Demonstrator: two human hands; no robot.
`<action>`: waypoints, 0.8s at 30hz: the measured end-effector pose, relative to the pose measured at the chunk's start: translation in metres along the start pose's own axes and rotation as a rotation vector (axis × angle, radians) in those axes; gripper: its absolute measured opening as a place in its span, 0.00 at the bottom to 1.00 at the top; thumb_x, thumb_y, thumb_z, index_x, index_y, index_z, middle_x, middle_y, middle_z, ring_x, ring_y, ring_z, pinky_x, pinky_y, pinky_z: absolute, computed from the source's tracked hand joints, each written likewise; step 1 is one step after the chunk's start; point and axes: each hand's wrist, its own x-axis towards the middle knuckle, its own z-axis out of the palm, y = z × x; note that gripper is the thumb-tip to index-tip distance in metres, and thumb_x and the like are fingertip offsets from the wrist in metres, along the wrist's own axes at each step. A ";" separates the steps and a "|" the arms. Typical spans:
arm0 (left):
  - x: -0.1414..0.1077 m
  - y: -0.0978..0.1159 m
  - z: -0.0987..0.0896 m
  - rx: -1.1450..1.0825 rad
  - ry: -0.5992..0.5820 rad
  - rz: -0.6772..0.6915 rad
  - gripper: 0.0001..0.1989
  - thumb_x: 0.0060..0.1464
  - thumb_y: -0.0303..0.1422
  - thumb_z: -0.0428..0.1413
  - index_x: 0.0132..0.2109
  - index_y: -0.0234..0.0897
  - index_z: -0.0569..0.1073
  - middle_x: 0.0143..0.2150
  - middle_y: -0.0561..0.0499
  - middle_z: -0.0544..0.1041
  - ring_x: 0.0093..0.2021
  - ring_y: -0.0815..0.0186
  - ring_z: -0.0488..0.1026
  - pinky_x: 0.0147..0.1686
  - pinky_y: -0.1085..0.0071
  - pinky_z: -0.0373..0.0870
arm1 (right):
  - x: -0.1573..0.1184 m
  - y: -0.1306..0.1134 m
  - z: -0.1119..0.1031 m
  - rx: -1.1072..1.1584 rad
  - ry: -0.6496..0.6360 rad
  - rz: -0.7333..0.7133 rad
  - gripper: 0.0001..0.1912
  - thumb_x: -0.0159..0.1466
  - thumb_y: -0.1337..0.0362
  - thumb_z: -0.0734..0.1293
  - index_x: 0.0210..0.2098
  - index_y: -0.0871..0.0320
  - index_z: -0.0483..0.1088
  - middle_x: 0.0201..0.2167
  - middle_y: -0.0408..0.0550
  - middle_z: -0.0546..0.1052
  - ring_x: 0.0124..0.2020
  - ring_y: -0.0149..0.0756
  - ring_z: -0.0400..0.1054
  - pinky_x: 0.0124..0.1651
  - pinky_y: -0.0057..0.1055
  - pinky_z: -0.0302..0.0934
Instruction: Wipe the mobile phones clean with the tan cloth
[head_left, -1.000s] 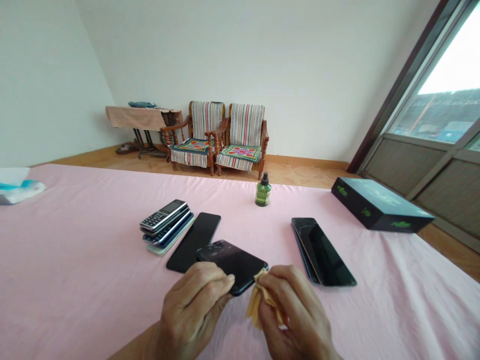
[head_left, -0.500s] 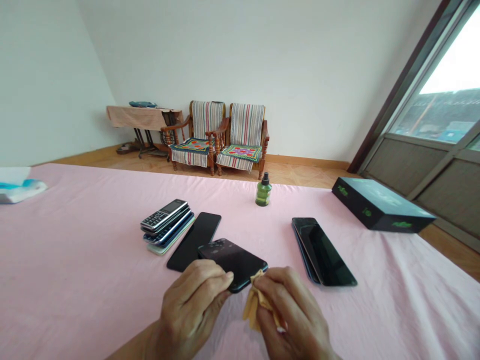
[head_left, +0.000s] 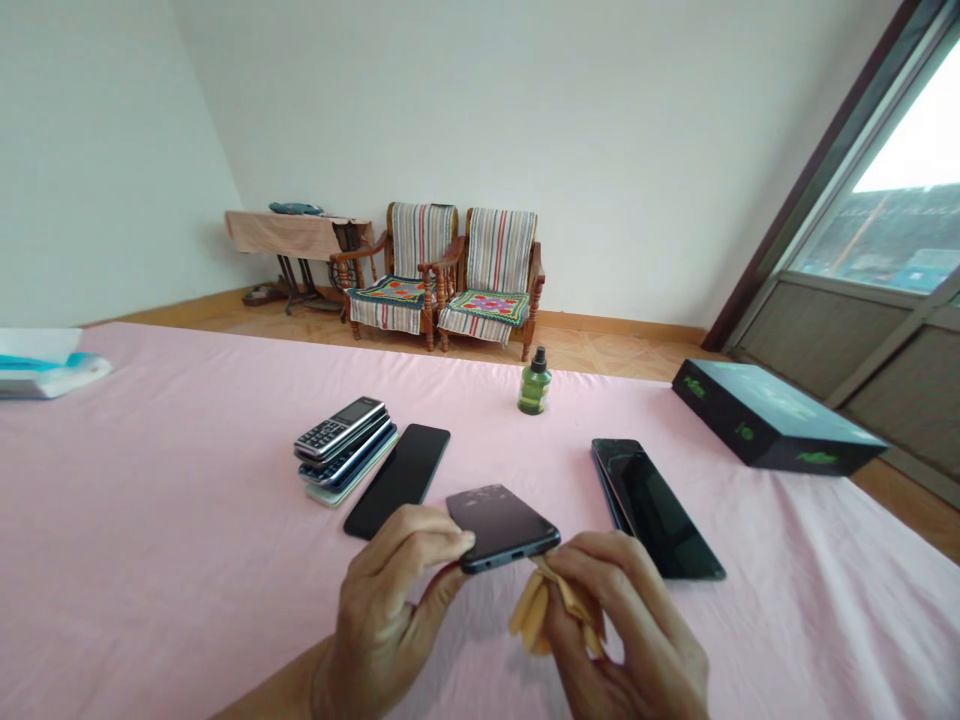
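My left hand (head_left: 394, 610) grips a black smartphone (head_left: 501, 526) by its side, holding it tilted above the pink sheet with its bottom edge and port facing me. My right hand (head_left: 626, 625) pinches a crumpled yellow cloth (head_left: 536, 610), which touches the phone's lower edge. Just beyond my left fingers, a black slab phone (head_left: 397, 480) lies flat. A stack of phones (head_left: 341, 448) with a keypad handset on top sits beside it. Farther right, a few overlapping phones (head_left: 652, 510) lie near my right hand.
A green spray bottle (head_left: 534, 385) stands towards the far edge of the pink-sheeted surface (head_left: 187, 520). A black box (head_left: 776, 422) lies at the right, and a tissue packet (head_left: 45, 365) at the left. Beyond the edge are wooden chairs (head_left: 461, 280) and a window (head_left: 885, 220).
The held phone has rotated and moved right, now showing its bottom edge. Both hands and the cloth shifted right with it. The scene shifted slightly as my head moved.
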 end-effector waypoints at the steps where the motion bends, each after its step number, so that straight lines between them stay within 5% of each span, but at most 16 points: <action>1: 0.001 -0.001 0.001 -0.004 0.000 0.001 0.06 0.59 0.21 0.54 0.42 0.33 0.72 0.35 0.48 0.74 0.38 0.65 0.74 0.37 0.73 0.75 | 0.001 0.001 -0.001 -0.003 -0.004 -0.011 0.14 0.58 0.80 0.60 0.37 0.62 0.71 0.31 0.49 0.72 0.33 0.31 0.67 0.33 0.24 0.67; 24: -0.005 -0.010 0.010 -0.019 -0.038 -0.078 0.07 0.62 0.23 0.52 0.44 0.35 0.73 0.39 0.45 0.76 0.41 0.63 0.76 0.39 0.70 0.76 | -0.008 0.006 0.004 -0.145 -0.141 -0.237 0.14 0.61 0.78 0.64 0.46 0.66 0.71 0.36 0.56 0.73 0.32 0.37 0.67 0.31 0.33 0.67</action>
